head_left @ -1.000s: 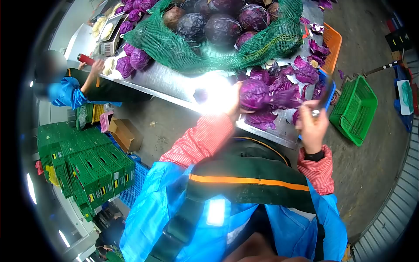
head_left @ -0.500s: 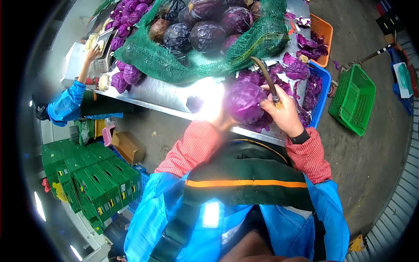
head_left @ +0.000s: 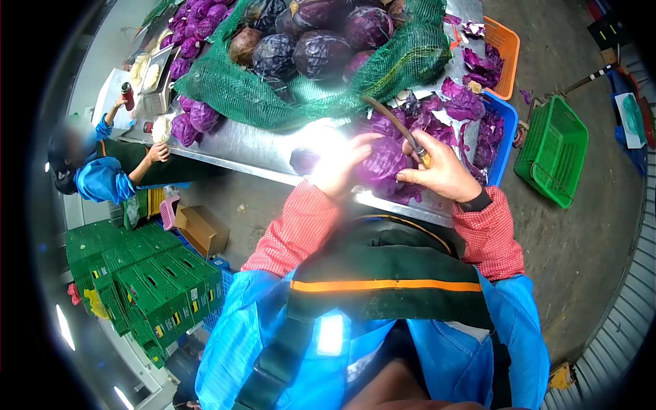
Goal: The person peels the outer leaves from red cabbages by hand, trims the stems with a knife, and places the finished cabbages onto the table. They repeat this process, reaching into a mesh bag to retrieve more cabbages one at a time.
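A peeled red cabbage (head_left: 383,166) sits between my two hands at the front edge of the table. My left hand (head_left: 342,167), partly washed out by glare, is against its left side with the fingers over the top. My right hand (head_left: 444,167) grips the handle of a curved knife (head_left: 391,117), its blade pointing up and left, while the thumb touches the cabbage's right side. Loose purple leaves (head_left: 427,121) lie behind and beside the cabbage. A dark round piece (head_left: 303,161) rests on the table left of my left hand.
A green net (head_left: 287,113) holds unpeeled cabbages (head_left: 322,55) at the back. Blue (head_left: 509,123) and orange crates (head_left: 504,58) with leaves stand right; a green basket (head_left: 553,154) is on the floor. At left, a co-worker (head_left: 106,171) touches a pale vegetable (head_left: 161,130) near peeled cabbages (head_left: 203,116).
My left hand has moved up, its fingers now over the cabbage's top. The knife has tilted further left. The co-worker's arm has drawn back from the scale; one hand now holds a red object.
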Available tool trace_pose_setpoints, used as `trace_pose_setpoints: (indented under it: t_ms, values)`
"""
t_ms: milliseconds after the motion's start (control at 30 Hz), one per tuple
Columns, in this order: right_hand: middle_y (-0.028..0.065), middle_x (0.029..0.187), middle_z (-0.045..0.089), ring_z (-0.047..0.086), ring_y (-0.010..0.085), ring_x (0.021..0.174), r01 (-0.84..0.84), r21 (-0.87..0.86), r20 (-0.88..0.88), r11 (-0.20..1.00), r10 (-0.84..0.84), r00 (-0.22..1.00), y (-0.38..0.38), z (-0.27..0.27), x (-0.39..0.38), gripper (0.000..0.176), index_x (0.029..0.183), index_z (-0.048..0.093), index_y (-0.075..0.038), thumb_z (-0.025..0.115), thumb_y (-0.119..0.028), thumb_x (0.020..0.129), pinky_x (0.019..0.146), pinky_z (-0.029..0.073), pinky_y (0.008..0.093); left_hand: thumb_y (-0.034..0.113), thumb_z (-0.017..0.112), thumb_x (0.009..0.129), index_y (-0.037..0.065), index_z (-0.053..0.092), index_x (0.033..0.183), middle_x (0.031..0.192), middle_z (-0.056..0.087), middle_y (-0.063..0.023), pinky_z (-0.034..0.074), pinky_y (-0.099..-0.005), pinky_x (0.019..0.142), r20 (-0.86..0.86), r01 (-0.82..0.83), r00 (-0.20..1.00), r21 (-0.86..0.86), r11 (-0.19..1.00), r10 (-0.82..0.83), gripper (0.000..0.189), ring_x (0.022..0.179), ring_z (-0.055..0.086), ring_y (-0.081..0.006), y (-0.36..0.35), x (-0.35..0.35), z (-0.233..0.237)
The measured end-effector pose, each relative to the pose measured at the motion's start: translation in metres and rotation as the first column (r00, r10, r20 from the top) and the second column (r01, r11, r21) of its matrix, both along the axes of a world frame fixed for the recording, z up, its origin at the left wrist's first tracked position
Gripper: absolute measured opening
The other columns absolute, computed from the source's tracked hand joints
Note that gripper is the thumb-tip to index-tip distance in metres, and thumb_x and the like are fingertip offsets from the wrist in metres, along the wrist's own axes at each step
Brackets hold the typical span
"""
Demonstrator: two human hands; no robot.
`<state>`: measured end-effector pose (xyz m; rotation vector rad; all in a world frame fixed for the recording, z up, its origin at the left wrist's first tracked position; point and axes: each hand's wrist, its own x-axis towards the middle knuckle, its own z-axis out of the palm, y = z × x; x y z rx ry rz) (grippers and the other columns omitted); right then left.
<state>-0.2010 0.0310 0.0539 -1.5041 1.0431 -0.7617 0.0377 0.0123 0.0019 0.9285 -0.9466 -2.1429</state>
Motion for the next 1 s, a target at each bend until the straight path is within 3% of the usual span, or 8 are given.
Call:
trace_pose_setpoints:
  t_ms: [200,300,400,567,600,733,867,1000]
  values:
    - [-0.0032,0.074,0.055,0.049,0.0057,0.067,-0.241,0.114,0.000,0.964,0.242,0.970,0.013,-0.001,-0.024,0.027,0.097,0.056,-0.004,0.075,-0.011,0.080,0.061,0.043,0.0239,0.045,0.052,0.096,0.005,0.043,0.139,0.134,0.053,-0.0143,0.046,-0.0440,0.102,-0.003,-0.169,0.985,0.088,0.982,0.170,0.059,0.122,0.054,-0.0269,0.010,0.004,-0.029]
    - [-0.0030,0.073,0.055,0.051,0.0046,0.063,0.108,0.450,0.192,0.887,-0.213,0.958,0.022,-0.004,-0.048,0.024,0.094,0.054,-0.006,0.074,-0.011,0.082,0.055,0.042,0.0214,0.051,0.049,0.095,0.008,0.042,0.140,0.135,0.052,-0.0152,0.045,-0.0483,0.102,-0.220,-0.094,0.962,0.295,0.951,0.163,0.063,0.123,0.053,-0.0295,0.005,0.008,-0.020]
    - [-0.0022,0.082,0.054,0.050,0.0048,0.065,0.454,0.154,0.002,0.878,-0.460,0.888,0.012,-0.041,-0.044,0.036,0.109,0.054,-0.006,0.076,-0.014,0.081,0.055,0.041,0.0195,0.066,0.042,0.092,0.010,0.041,0.141,0.133,0.054,-0.0165,0.049,-0.0531,0.096,-0.248,-0.059,0.954,0.390,0.919,0.166,0.075,0.120,0.055,-0.0326,0.010,0.003,-0.008]
    - [0.0025,0.114,0.053,0.051,0.0119,0.099,0.122,-0.084,0.095,0.989,-0.113,0.989,0.010,-0.017,-0.007,0.076,0.138,0.044,-0.006,0.082,-0.022,0.075,0.087,0.047,0.0293,0.077,0.029,0.089,0.011,0.043,0.140,0.125,0.060,-0.0162,0.062,-0.0417,0.060,-0.324,0.049,0.936,0.503,0.863,0.135,0.084,0.098,0.067,-0.0301,0.016,-0.009,-0.013]
    - [0.0016,0.107,0.052,0.051,0.0101,0.094,0.097,-0.023,0.126,0.995,-0.094,0.988,0.008,-0.019,-0.007,0.070,0.134,0.046,-0.005,0.082,-0.019,0.076,0.082,0.047,0.0266,0.073,0.031,0.091,0.010,0.049,0.133,0.107,0.067,-0.0099,0.062,-0.0410,0.050,-0.354,0.069,0.928,0.475,0.877,0.119,0.078,0.076,0.070,-0.0251,0.016,-0.022,0.012]
    - [-0.0025,0.091,0.046,0.047,0.0049,0.080,-0.008,0.422,0.287,0.907,-0.126,0.950,0.009,0.002,-0.013,0.050,0.116,0.051,-0.006,0.081,-0.014,0.077,0.065,0.042,0.0167,0.073,0.032,0.091,0.009,0.049,0.133,0.109,0.066,-0.0106,0.060,-0.0400,0.056,-0.303,0.008,0.936,0.530,0.848,0.181,0.078,0.079,0.068,-0.0257,0.024,-0.023,-0.003]
    - [0.0019,0.094,0.056,0.055,0.0108,0.072,0.254,-0.077,0.094,0.964,-0.246,0.965,0.026,-0.006,-0.005,0.067,0.126,0.049,-0.005,0.084,-0.027,0.073,0.066,0.049,0.0273,0.072,0.031,0.092,0.006,0.044,0.139,0.132,0.055,-0.0157,0.051,-0.0501,0.097,-0.388,0.040,0.906,0.475,0.879,0.168,0.082,0.116,0.058,-0.0297,0.024,-0.014,-0.012]
    - [0.0097,0.096,0.060,0.067,0.0289,0.073,0.161,-0.468,-0.363,0.869,-0.355,0.861,0.042,0.027,0.020,0.064,0.126,0.052,-0.012,0.080,-0.038,0.075,0.061,0.053,0.0386,0.063,0.034,0.096,0.005,0.048,0.135,0.127,0.058,-0.0166,0.055,-0.0483,0.090,-0.571,0.098,0.780,0.517,0.850,0.257,0.071,0.109,0.062,-0.0300,0.022,-0.013,-0.023]
